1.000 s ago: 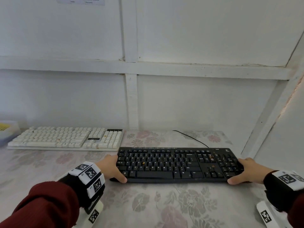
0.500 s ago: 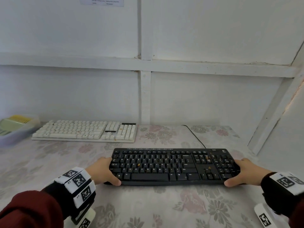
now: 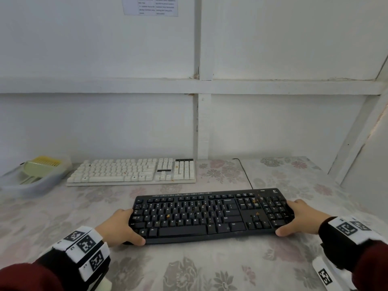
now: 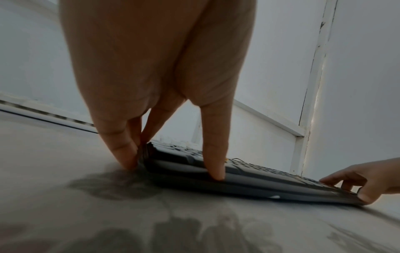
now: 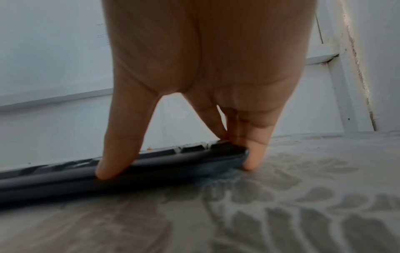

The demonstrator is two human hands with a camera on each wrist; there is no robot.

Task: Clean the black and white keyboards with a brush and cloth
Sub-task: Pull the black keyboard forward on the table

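Note:
A black keyboard with orange crumbs on its keys lies on the flowered tablecloth in front of me. My left hand grips its left end, thumb on the front edge and fingers around the side. My right hand grips the right end the same way, thumb on the front edge. A white keyboard lies further back on the left, against the wall. A yellow-green brush lies in a clear tray at the far left. No cloth shows.
The clear plastic tray sits at the left table edge. The black keyboard's cable runs back toward the wall. White panelled walls close the back and the right side. The tablecloth stretches toward me.
The black keyboard, held at both ends, has been drawn toward me and away from the white keyboard. The view has swung left, bringing the tray and brush into sight.

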